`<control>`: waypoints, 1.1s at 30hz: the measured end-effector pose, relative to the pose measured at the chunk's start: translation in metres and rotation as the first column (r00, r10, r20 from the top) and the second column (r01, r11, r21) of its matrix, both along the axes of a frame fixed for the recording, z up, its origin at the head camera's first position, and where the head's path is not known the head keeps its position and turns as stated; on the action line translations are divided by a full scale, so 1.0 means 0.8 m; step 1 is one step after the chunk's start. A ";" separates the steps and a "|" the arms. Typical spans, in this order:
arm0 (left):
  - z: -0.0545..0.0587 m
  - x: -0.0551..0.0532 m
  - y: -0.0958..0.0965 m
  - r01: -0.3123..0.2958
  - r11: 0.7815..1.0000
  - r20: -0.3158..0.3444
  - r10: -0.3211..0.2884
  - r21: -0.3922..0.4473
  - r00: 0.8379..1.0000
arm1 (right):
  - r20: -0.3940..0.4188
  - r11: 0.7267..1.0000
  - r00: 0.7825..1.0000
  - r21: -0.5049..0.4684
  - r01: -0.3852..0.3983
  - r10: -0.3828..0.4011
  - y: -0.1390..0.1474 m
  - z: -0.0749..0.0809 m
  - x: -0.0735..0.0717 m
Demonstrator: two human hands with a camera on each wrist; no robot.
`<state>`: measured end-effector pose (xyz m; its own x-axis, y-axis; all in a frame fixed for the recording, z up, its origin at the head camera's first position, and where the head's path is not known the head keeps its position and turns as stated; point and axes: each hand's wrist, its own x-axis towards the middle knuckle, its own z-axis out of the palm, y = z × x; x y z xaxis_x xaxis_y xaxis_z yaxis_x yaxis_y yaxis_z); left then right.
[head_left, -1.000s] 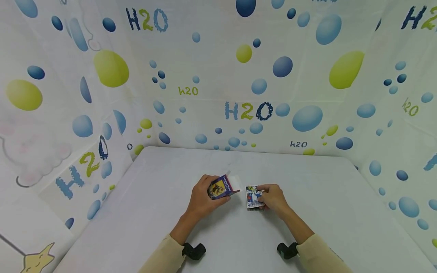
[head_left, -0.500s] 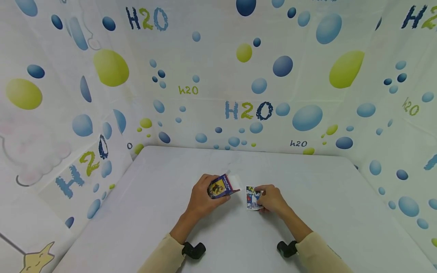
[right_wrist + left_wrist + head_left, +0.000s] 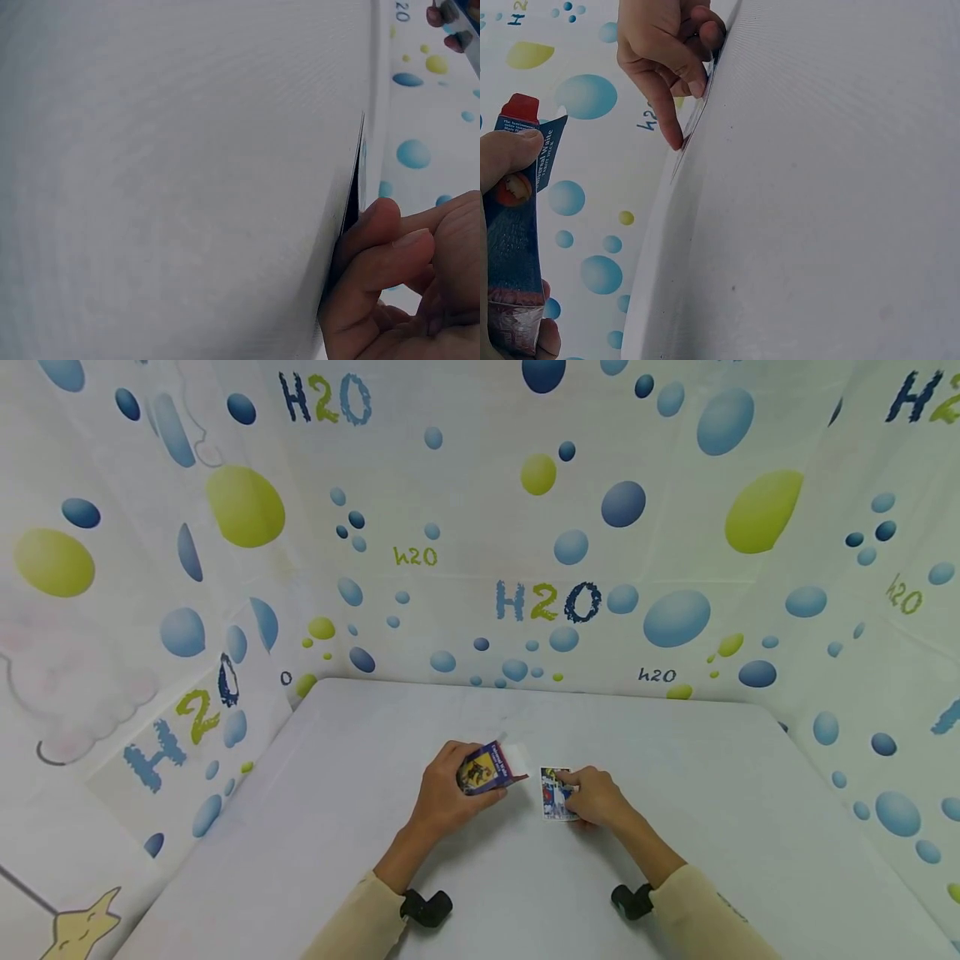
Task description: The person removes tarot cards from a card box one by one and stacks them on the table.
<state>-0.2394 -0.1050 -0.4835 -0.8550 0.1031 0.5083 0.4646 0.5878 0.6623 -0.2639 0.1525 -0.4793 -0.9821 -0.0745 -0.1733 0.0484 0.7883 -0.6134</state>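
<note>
In the head view my left hand (image 3: pixel 441 795) grips a blue tarot card box (image 3: pixel 483 770) above the table, tilted, with a flap sticking out at its right end. The left wrist view shows the thumb across the same box (image 3: pixel 514 247), lettered "Waite Tarot Deck". To the right, my right hand (image 3: pixel 600 798) pinches a tarot card (image 3: pixel 553 795) with a colourful picture face and white border, low over the table. Edge-on in the right wrist view, thin card edges (image 3: pixel 354 187) run from the fingers; how many cards are stacked cannot be told.
A white-covered table (image 3: pixel 337 835) spreads around both hands. Behind it and at the sides hangs a white cloth (image 3: pixel 480 485) with blue and green bubbles and "H2O" lettering. Black wrist cameras (image 3: pixel 426 911) sit by the sleeves.
The card edge that showed below the top card is now lined up with or hidden behind it. My right fingers have shifted slightly on the card. The left hand and box stay nearly still.
</note>
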 end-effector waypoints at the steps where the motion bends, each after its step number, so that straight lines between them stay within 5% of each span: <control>1: 0.000 0.000 0.000 -0.001 1.000 0.002 0.001 -0.002 1.000 | -0.001 1.000 1.000 0.007 -0.001 0.001 0.000 0.000 0.001; 17: 0.002 0.001 -0.001 0.012 1.000 0.008 -0.012 0.003 1.000 | -0.012 0.999 0.999 0.019 -0.051 0.051 0.005 0.000 0.003; 33: 0.001 0.001 0.000 0.010 1.000 0.002 -0.010 0.009 1.000 | -0.010 0.996 0.998 -0.067 -0.062 0.062 0.009 -0.001 0.005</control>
<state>-0.2385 -0.1051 -0.4825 -0.8549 0.1071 0.5076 0.4691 0.5773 0.6683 -0.2601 0.1600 -0.4803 -0.9764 -0.1466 -0.1586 -0.0042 0.7469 -0.6649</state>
